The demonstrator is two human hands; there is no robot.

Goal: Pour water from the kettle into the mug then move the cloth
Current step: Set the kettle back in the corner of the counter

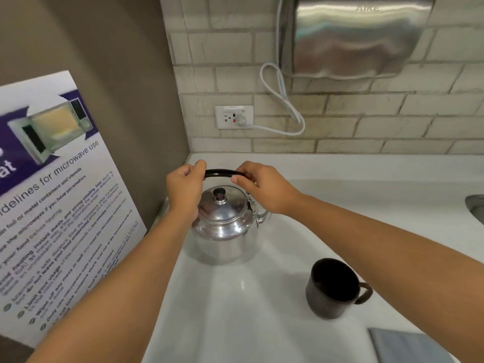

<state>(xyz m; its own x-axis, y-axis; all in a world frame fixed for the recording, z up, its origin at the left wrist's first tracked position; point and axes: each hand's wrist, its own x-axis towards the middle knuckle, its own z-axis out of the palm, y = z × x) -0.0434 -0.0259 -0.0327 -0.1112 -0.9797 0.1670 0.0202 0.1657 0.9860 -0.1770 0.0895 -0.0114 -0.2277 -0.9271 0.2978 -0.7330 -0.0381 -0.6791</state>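
A shiny metal kettle (pixel 225 233) with a black knob on its lid stands on the white counter (pixel 235 323) near the back left corner, its spout pointing right. Its black handle (pixel 222 172) arches over the lid. My left hand (pixel 184 188) grips the handle's left end and my right hand (pixel 258 186) grips its right end. A dark brown mug (pixel 332 288) stands empty to the front right of the kettle, its handle turned right. A grey folded cloth (pixel 408 347) lies flat at the counter's front right corner, partly cut off by the frame.
A microwave guidelines poster (pixel 52 205) hangs on the left wall close to the kettle. On the tiled back wall sit a socket (pixel 234 117) with a white cable and a steel hand dryer (pixel 356 35). A sink rim (pixel 475 208) shows at the right edge.
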